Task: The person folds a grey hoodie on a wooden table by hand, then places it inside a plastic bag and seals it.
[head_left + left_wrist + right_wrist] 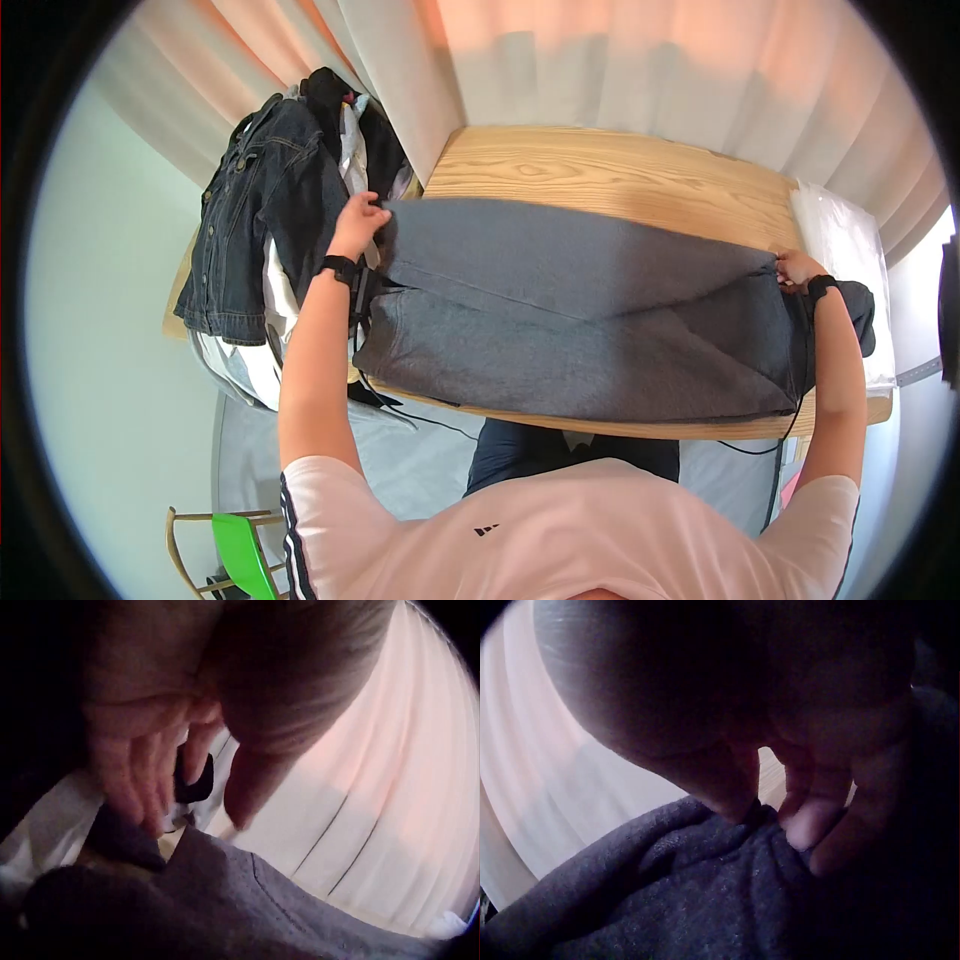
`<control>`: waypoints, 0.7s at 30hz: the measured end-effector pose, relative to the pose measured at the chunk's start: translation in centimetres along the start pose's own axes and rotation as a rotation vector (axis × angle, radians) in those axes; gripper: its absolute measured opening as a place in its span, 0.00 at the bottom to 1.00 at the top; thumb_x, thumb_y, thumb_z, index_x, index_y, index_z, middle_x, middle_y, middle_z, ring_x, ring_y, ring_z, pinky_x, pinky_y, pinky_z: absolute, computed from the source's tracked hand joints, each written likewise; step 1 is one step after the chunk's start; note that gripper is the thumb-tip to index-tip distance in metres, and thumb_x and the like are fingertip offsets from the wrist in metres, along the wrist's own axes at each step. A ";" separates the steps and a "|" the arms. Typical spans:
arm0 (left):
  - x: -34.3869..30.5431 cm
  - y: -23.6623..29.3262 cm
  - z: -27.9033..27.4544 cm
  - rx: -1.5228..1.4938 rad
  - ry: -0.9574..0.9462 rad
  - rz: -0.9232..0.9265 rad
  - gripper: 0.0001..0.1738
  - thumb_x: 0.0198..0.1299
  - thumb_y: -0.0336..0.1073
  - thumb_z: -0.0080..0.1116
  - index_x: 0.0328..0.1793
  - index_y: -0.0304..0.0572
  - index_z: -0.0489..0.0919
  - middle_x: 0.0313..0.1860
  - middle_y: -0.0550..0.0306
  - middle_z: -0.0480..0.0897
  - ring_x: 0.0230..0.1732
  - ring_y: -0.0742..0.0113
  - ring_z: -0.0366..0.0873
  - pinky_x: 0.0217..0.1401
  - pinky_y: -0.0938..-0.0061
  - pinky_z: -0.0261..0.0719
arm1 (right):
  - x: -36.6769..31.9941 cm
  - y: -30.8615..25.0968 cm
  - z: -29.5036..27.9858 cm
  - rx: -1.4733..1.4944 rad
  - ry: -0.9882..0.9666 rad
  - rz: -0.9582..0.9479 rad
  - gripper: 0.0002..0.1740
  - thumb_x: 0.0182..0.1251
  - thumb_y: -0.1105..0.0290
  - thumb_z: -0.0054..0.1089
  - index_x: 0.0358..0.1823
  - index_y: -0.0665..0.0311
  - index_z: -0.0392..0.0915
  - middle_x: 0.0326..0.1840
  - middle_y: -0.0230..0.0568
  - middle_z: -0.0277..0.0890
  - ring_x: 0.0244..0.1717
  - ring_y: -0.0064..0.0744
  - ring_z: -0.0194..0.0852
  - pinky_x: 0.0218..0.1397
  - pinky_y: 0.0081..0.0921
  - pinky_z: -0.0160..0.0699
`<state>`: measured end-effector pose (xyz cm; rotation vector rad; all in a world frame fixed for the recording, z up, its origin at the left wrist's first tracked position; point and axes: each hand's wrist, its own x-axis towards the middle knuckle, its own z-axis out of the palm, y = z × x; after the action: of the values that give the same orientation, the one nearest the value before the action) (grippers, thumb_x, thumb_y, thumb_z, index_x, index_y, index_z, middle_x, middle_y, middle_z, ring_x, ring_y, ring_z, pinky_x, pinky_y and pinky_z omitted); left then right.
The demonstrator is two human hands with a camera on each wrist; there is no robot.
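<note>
A pair of dark grey trousers (pixel 540 255) lies lengthwise across the wooden table, one leg above the other, with soft creases along the middle. By their upper left corner is my left hand (pixel 358 228); in the left wrist view its thumb and fingers stand apart, just over the edge of the cloth (pixel 225 889). At the far right end my right hand (pixel 798 270) pinches the upper corner. The right wrist view shows the fabric (pixel 697 877) bunched into small folds between thumb and fingertips.
Left of the table, a dark denim jacket (pixel 255 190) lies on a heap of clothes. Clear plastic packaging (pixel 845 240) sits at the table's (pixel 600 160) right end, beside a dark bundle (pixel 857 315). Curtains hang behind. Black cables (pixel 430 418) dangle near both wrists. A green chair (pixel 240 555) stands lower left.
</note>
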<state>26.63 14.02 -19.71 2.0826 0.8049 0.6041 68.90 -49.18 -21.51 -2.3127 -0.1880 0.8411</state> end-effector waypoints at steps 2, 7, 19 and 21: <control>-0.8 0.6 0.5 0.102 -0.109 -0.086 0.30 0.52 0.37 0.66 0.58 0.32 0.70 0.43 0.49 0.81 0.47 0.62 0.76 0.50 0.73 0.73 | -0.4 -0.3 0.2 -0.014 0.009 0.009 0.07 0.65 0.73 0.45 0.42 0.58 0.73 0.25 0.25 0.63 0.25 0.21 0.63 0.30 0.25 0.75; -1.8 -0.5 1.1 0.559 -0.249 -0.023 0.27 0.51 0.46 0.65 0.49 0.31 0.74 0.40 0.44 0.81 0.43 0.50 0.78 0.50 0.65 0.73 | -0.7 -0.8 0.5 -0.036 0.037 0.036 0.08 0.64 0.75 0.44 0.40 0.58 0.72 0.25 0.24 0.60 0.26 0.20 0.61 0.30 0.26 0.74; -4.8 0.3 -0.6 0.178 -0.156 -0.191 0.25 0.54 0.54 0.61 0.32 0.32 0.79 0.21 0.53 0.77 0.21 0.65 0.74 0.28 0.73 0.75 | -6.4 -5.6 4.1 -0.343 0.460 -0.391 0.18 0.65 0.68 0.46 0.49 0.74 0.74 0.41 0.58 0.78 0.45 0.55 0.76 0.49 0.39 0.71; -7.4 3.8 -0.2 0.320 -0.227 -0.287 0.35 0.56 0.62 0.54 0.36 0.28 0.78 0.28 0.45 0.78 0.29 0.62 0.76 0.33 0.72 0.76 | -8.5 -7.7 7.7 -0.401 0.544 -0.666 0.16 0.61 0.71 0.50 0.49 0.71 0.73 0.46 0.61 0.74 0.48 0.52 0.74 0.53 0.38 0.72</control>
<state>22.76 6.98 -17.50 2.2111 1.0952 0.0834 58.19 -41.96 -16.65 -2.4885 -0.8821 -0.1790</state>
